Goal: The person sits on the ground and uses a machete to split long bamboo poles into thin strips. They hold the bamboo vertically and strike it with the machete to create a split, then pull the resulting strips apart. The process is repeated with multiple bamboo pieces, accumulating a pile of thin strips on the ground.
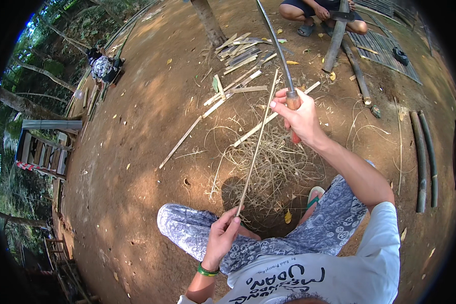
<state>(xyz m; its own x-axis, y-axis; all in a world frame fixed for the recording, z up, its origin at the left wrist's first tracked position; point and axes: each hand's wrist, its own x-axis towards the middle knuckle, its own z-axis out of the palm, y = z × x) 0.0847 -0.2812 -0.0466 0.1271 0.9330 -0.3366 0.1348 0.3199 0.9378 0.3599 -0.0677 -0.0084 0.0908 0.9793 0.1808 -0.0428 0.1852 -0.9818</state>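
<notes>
My right hand (305, 120) is closed around the wooden handle of a long, slender, slightly curved knife (281, 50), its blade pointing up and away from me. Between the thumb and fingers of my left hand (222, 238), low by my knee, is the near end of a thin bamboo strip (255, 157). The strip slants up and away to the right, passing by the thumb and fingertips of my right hand; whether they grip it I cannot tell. Beneath it, a tangled heap of pale shavings (283, 162) lies on the ground between my legs.
Split bamboo pieces (240, 55) are piled by a tree trunk (207, 23). Dark poles (419, 162) lie at the right. Across from me, another person (309, 11) squats, holding a blade against an upright log (335, 43). Someone else (104, 67) sits far left.
</notes>
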